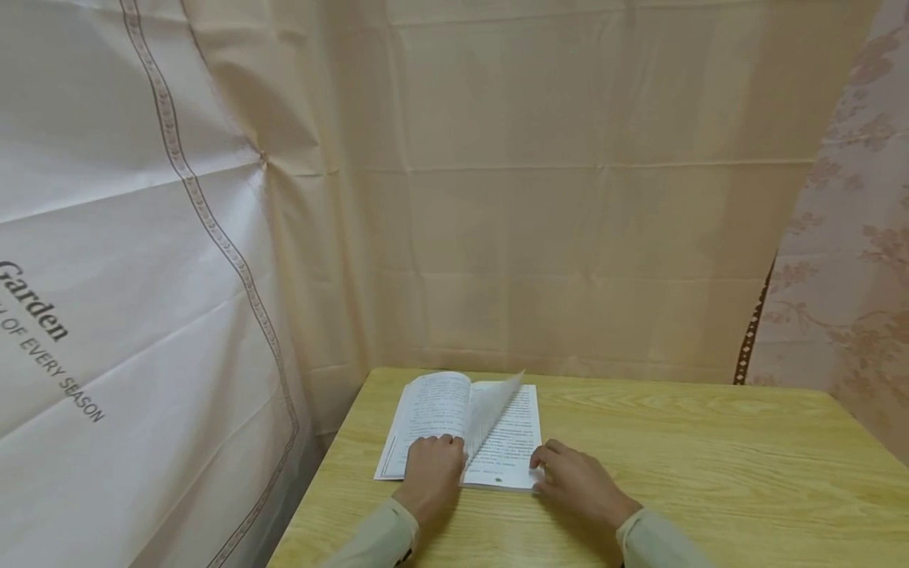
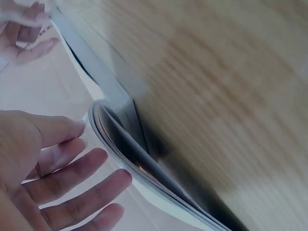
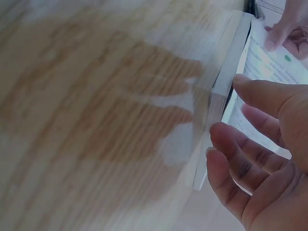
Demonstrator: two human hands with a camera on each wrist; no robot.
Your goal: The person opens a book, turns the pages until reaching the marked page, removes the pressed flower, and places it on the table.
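An open book (image 1: pixel 507 442) of printed pages lies at the left part of the table. One page (image 1: pixel 495 406) stands partly raised from the right half, leaning across beside the spine. My left hand (image 1: pixel 435 473) rests on the lower left pages next to the spine; in the left wrist view its fingers (image 2: pixel 91 166) spread over the curved page edges. At the lower right corner, my right hand (image 1: pixel 578 483) holds the book, with thumb (image 3: pixel 262 91) at the bottom edge and bent fingers at the side edge.
The wooden table (image 1: pixel 682 465) extends to the right of the book. Behind it hangs a beige cloth (image 1: pixel 568 197). A white printed sheet (image 1: pixel 142 315) hangs at the left, and a floral cloth (image 1: pixel 845 300) at the right.
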